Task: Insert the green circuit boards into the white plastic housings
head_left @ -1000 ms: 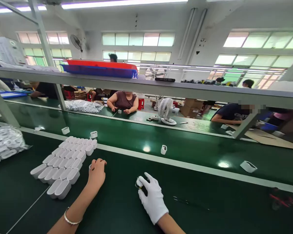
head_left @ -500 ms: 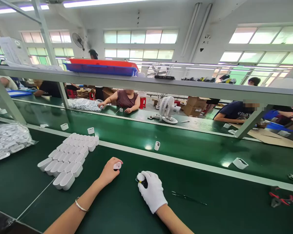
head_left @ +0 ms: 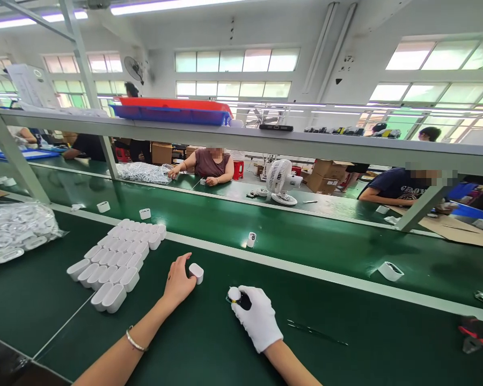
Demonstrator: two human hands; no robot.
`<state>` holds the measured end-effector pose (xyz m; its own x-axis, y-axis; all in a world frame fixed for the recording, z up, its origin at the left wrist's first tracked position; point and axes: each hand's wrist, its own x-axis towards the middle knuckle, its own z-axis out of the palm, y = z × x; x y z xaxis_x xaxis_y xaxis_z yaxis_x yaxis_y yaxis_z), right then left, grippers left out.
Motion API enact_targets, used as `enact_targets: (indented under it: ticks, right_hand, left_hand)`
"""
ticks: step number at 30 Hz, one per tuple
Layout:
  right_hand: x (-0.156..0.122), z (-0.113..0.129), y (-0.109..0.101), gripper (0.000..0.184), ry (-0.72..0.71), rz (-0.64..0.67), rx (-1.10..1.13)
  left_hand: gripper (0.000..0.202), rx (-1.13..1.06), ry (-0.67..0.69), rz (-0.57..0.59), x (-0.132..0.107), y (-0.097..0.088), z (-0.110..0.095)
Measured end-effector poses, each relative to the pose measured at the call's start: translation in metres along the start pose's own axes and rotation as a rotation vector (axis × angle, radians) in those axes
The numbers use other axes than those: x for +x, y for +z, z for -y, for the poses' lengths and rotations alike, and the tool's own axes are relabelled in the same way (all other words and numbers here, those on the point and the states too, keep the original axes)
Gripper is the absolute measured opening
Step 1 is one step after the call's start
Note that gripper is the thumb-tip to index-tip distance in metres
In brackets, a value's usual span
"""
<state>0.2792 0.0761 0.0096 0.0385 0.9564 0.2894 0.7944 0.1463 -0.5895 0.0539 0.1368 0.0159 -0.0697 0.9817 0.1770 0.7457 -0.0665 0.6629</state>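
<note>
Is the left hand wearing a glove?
No, the left hand shows bare fingers and wrist, while the right hand wears a white glove.

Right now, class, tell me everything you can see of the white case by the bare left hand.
The case is small, white and smooth, apparently plastic, with an oblong, round-ended outline. No separate parts can be made out, and it is too small to tell if the face in view is open. The left hand seems to touch its left edge; whether it also rests on the table is unclear.
</note>
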Motion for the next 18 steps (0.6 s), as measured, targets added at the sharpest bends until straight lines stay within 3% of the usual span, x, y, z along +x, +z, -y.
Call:
enact_targets:
  ticks: [5, 10, 14, 18]
  right_hand:
    - [0.000, -0.002, -0.001, 0.020, -0.094, -0.053, 0.008]
    - [0.002, -0.008, 0.004, 0.021, -0.171, -0.137, 0.041]
    - [0.002, -0.006, 0.004, 0.022, -0.269, -0.262, 0.147]
    - [-0.003, 0.001, 0.001, 0.025, -0.478, -0.349, 0.262]
  left_hand:
    - [0.066, 0.013, -0.007, -0.011, -0.012, 0.012, -0.011]
    - [0.062, -0.011, -0.021, -0.034, -0.008, 0.012, -0.005]
    - [0.060, -0.115, 0.110, 0.058, -0.007, 0.011, -0.006]
    - [0.051, -0.186, 0.286, 0.183, -0.017, 0.013, -0.020]
